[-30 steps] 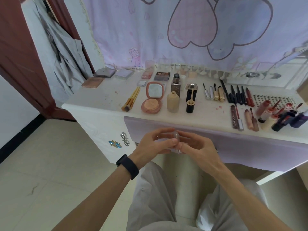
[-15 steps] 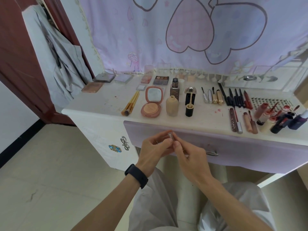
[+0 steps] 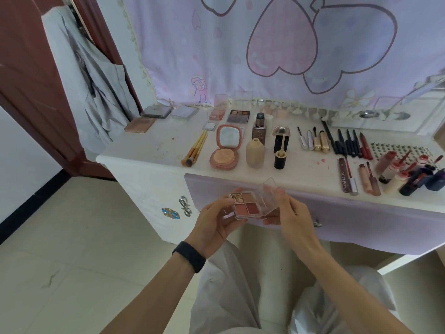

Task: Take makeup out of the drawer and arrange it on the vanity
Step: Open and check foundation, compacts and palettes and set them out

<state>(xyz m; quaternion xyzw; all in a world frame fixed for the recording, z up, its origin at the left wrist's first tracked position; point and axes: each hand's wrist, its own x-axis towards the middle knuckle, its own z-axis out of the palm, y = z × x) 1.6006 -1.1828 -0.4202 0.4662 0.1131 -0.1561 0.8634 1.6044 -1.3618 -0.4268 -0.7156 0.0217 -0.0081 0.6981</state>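
- eyeshadow palette (image 3: 245, 205), small, with four reddish and glittery pans, sat in the lower centre of the frame, held in the air between both hands, just in front of the lilac drawer front (image 3: 361, 220).
- its clear lid (image 3: 271, 196) stood swung open toward the right.
- left hand (image 3: 216, 222), with a black wristband (image 3: 190, 256), gripped the palette's base from the left, fingers curled beneath it.
- right hand (image 3: 289, 213) pinched the open lid, one fingertip on its upper edge and the others under it.
- counter (image 3: 149, 150), above the hands, carried makeup in rows: brushes (image 3: 195, 150) at centre left, an open powder compact (image 3: 225, 150), a beige bottle (image 3: 255, 153), dark pencils (image 3: 349, 145), and lip glosses (image 3: 390, 167) at the right edge.
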